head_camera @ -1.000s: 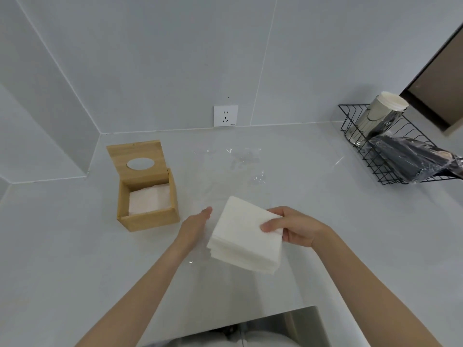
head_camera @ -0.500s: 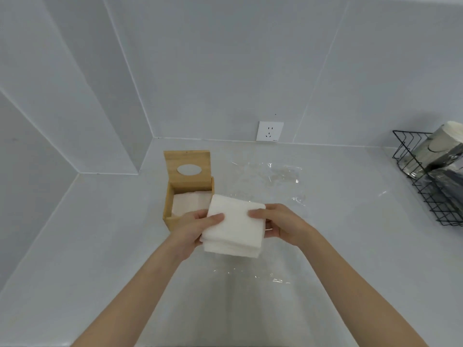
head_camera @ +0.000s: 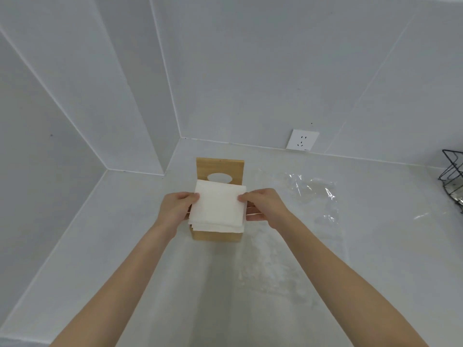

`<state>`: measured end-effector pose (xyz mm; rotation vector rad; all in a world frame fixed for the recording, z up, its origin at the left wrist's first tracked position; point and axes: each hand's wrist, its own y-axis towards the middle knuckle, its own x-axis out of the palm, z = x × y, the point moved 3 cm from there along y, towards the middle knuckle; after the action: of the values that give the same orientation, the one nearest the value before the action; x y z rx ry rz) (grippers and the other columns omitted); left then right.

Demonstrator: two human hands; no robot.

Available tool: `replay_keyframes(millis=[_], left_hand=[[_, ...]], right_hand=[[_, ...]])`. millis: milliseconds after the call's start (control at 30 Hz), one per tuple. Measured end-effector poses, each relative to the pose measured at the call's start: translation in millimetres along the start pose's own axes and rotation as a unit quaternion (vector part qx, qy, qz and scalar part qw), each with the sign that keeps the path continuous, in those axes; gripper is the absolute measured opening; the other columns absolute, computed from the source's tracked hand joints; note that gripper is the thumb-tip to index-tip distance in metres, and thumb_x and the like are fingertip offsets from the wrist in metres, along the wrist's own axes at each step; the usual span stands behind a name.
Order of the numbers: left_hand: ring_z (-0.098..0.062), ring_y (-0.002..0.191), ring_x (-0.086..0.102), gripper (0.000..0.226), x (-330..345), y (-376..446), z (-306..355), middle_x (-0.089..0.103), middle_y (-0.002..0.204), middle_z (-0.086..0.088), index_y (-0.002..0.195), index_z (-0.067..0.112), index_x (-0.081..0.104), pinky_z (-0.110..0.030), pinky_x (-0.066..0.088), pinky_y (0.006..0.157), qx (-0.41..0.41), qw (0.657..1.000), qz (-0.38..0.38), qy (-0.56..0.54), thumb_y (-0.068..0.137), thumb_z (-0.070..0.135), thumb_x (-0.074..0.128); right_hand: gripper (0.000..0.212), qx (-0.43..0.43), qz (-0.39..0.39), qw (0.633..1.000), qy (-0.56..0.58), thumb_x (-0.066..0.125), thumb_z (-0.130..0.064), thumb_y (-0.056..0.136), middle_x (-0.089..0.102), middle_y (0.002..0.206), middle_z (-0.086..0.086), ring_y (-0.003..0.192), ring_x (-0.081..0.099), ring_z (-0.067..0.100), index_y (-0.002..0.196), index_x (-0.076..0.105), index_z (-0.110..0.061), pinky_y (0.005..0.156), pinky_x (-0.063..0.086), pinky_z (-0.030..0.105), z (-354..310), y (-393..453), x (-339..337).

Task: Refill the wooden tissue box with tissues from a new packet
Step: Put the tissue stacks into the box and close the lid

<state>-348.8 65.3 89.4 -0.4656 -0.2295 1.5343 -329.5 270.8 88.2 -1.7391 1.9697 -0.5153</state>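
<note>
A square stack of white tissues (head_camera: 217, 209) sits directly over the open top of the wooden tissue box (head_camera: 216, 236) and hides the box's inside. My left hand (head_camera: 175, 210) grips the stack's left edge and my right hand (head_camera: 263, 206) grips its right edge. The box's lid (head_camera: 219, 169), with an oval hole, stands upright behind the stack. Only the box's front wall shows below the tissues.
The crumpled clear plastic packet wrapper (head_camera: 313, 196) lies on the white counter (head_camera: 250, 284) to the right of the box. A black wire rack (head_camera: 452, 181) stands at the far right edge. A wall socket (head_camera: 302, 143) is behind. Walls form a corner left of the box.
Both hands carried the tissue stack from the counter's right of the box to directly over its open top. My left hand first joined the right on the stack.
</note>
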Motion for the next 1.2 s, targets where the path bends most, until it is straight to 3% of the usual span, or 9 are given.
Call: replay_keyframes(millis=[167,300,367,467,600,667,1067,1133,1200], left_hand=[[-0.030,0.095,0.066,0.012,-3.4,20.2,-5.4,0.070,0.089,-0.008,0.084,0.012,0.073,-0.046,0.051,0.092,0.044,0.993,0.029,0.103,0.084,0.017,0.062],[-0.019,0.091,0.060,0.022,1.7,24.7,-6.5,0.070,0.099,-0.007,0.099,0.007,0.072,-0.028,0.045,0.083,0.062,0.981,0.040,0.180,0.086,0.020,0.060],[-0.015,0.088,0.056,0.023,2.2,28.1,-7.0,0.071,0.101,-0.007,0.099,0.006,0.072,-0.023,0.039,0.075,0.073,0.972,0.047,0.220,0.085,0.021,0.061],[-0.021,0.103,0.058,0.024,-0.1,34.4,-8.5,0.067,0.111,-0.008,0.096,0.004,0.073,-0.024,0.041,0.078,0.100,0.957,0.071,0.264,0.082,0.022,0.065],[-0.024,0.125,0.041,0.023,5.5,35.9,-9.8,0.055,0.127,-0.008,0.094,0.006,0.073,-0.035,0.037,0.097,0.132,0.927,0.077,0.343,0.081,0.023,0.066],[-0.021,0.131,0.032,0.022,11.5,34.3,-10.9,0.052,0.132,-0.005,0.094,0.008,0.074,-0.037,0.032,0.102,0.134,0.908,0.063,0.393,0.082,0.024,0.064],[-0.024,0.144,0.003,0.031,30.2,28.4,-6.6,0.037,0.146,-0.005,0.093,0.016,0.071,-0.053,-0.009,0.110,0.167,0.730,0.081,0.658,0.089,0.032,0.045],[-0.025,0.144,0.004,0.032,31.8,28.7,-7.1,0.039,0.144,-0.004,0.095,0.018,0.070,-0.055,-0.010,0.110,0.171,0.706,0.079,0.683,0.090,0.032,0.043],[-0.024,0.144,0.006,0.030,30.8,30.1,-7.1,0.042,0.142,-0.003,0.092,0.020,0.071,-0.055,-0.013,0.106,0.171,0.697,0.080,0.692,0.088,0.033,0.045]], right_hand=[[0.026,-0.028,0.072,0.993,-0.084,0.068,-0.014,0.077,0.065,0.084,0.017,0.074,0.060,0.021,0.093,0.068,0.007,0.060,0.053,0.029,-0.3,16.4,6.0],[0.042,-0.046,0.104,0.983,-0.145,0.066,-0.020,0.074,0.061,0.089,0.033,0.068,0.047,0.026,0.100,0.061,0.013,0.065,0.042,0.033,2.8,19.9,8.2],[0.041,-0.050,0.109,0.977,-0.178,0.064,-0.022,0.075,0.063,0.087,0.030,0.073,0.053,0.040,0.098,0.061,0.011,0.070,0.048,0.040,3.7,20.8,8.1],[0.029,-0.059,0.095,0.968,-0.223,0.061,-0.023,0.077,0.051,0.064,0.011,0.065,0.045,0.024,0.077,0.067,0.005,0.059,0.037,0.030,1.4,21.3,8.6],[0.025,-0.108,0.097,0.934,-0.325,0.059,-0.022,0.081,0.062,0.108,0.004,0.117,0.040,0.018,0.093,0.071,-0.005,0.074,0.038,0.028,-0.6,22.9,14.5],[0.026,-0.134,0.107,0.907,-0.385,0.056,-0.020,0.083,0.057,0.116,0.006,0.122,0.036,0.019,0.091,0.071,0.000,0.073,0.037,0.028,-0.4,21.4,20.0],[0.023,-0.162,0.134,0.777,-0.594,0.046,-0.013,0.085,0.054,0.116,0.009,0.119,0.037,0.028,0.093,0.066,-0.003,0.089,0.033,0.034,0.8,16.3,44.7],[0.009,-0.181,0.179,0.759,-0.600,0.065,-0.015,0.070,0.062,0.094,0.008,0.103,0.052,0.028,0.068,0.067,-0.007,0.077,0.041,0.033,0.6,13.9,47.2],[0.023,-0.184,0.202,0.748,-0.604,0.080,-0.017,0.040,0.061,0.064,0.001,0.074,0.062,0.024,0.038,0.057,-0.015,0.058,0.045,0.025,1.2,13.9,48.1]])
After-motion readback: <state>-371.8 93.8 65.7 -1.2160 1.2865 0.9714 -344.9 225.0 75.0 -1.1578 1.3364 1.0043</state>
